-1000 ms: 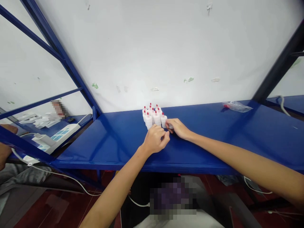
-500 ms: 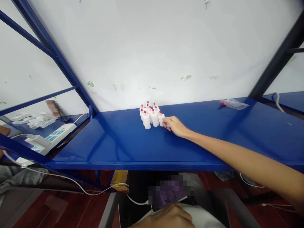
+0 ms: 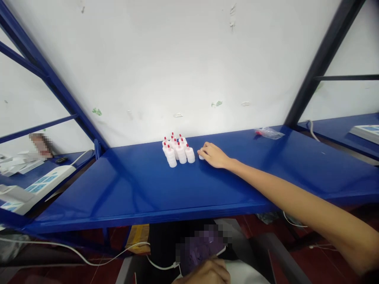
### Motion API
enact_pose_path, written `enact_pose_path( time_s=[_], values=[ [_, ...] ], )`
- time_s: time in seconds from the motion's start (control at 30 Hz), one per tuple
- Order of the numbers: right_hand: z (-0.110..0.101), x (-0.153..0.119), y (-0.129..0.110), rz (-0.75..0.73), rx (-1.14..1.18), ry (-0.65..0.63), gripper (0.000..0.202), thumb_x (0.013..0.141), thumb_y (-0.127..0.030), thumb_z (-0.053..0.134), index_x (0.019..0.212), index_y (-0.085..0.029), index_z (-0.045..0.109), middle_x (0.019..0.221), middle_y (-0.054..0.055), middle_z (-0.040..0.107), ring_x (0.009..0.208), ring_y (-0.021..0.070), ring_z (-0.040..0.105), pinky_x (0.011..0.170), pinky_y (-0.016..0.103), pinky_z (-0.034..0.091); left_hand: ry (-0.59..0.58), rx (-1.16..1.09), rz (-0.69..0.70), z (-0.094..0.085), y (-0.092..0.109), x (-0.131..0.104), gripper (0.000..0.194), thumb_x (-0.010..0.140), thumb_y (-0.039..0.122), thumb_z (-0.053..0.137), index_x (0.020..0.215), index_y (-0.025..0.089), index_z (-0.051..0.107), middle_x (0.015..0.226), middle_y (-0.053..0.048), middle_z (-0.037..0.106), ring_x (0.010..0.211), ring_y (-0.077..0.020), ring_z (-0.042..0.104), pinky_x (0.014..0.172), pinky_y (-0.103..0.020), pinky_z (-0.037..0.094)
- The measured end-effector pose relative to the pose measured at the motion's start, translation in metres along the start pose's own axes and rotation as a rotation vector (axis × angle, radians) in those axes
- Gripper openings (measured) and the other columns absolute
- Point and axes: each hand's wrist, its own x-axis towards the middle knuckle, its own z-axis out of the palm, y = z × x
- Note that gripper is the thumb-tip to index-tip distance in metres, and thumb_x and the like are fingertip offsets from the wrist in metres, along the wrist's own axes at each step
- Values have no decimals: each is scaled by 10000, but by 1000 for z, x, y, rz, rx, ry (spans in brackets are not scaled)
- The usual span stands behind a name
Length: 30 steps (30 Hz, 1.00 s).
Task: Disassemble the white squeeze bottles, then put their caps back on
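Note:
A cluster of small white plastic bottles (image 3: 181, 155) with red pointed caps stands upright on the blue table (image 3: 142, 189). Just right of them, with a gap between, my right hand (image 3: 213, 155) is closed around another small white bottle (image 3: 201, 157). Only a little of its body shows below my fingers; its top is hidden. My left hand (image 3: 211, 272) lies low in my lap with curled fingers, against the lower edge of a blurred-out device (image 3: 198, 250) with a white cable in it. What those fingers hold is hidden.
A clear plastic bag with something red (image 3: 269, 133) lies at the back right of the table. White power strips (image 3: 44, 183) sit beyond the frame on the left. Blue metal posts (image 3: 68, 102) rise at both ends, and a white wall (image 3: 177, 59) stands behind.
My right hand has moved away from the bottle cluster, opening a gap to its right. The whole view has shifted, and my left hand stays in my lap.

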Motion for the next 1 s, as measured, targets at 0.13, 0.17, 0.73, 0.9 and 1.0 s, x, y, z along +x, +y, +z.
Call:
enact_pose_path(
  time_s=[0.13,0.17,0.73,0.9,1.0],
  values=[
    [-7,-4,6,30,-88,-27,499,983,-540,388,864,-200,734,1015,120,598,954,259,546,880,409,383,22,14,-18,-4,8,11,418,1030,413,391,755,214,634,544,21,451,528,-116,421,610,-269,405],
    [-14,-4,11,58,-130,7,517,975,-560,390,853,-198,738,1002,123,615,957,271,546,889,431,375,32,16,-32,-6,10,12,413,1037,393,375,776,214,640,539,24,443,505,-112,398,586,-265,390],
    [-110,-51,151,419,-593,1,444,849,-304,533,1256,-138,596,1296,182,624,1117,310,605,874,392,455,289,411,189,-202,91,43,209,1010,256,439,1030,206,641,903,-24,697,806,-133,629,772,-258,464],
    [-102,-40,116,171,-361,68,382,860,-305,514,1187,-159,649,1177,120,700,993,255,652,840,336,487,334,407,227,-249,54,88,209,1003,270,474,1075,207,660,983,-36,707,867,-136,641,816,-268,493],
    [-107,-39,109,102,-239,161,356,871,-282,465,1150,-183,664,1162,92,710,977,243,660,880,353,499,378,463,212,-253,36,103,180,919,280,585,1031,170,672,885,-28,691,645,-104,569,692,-253,487]
  ],
)
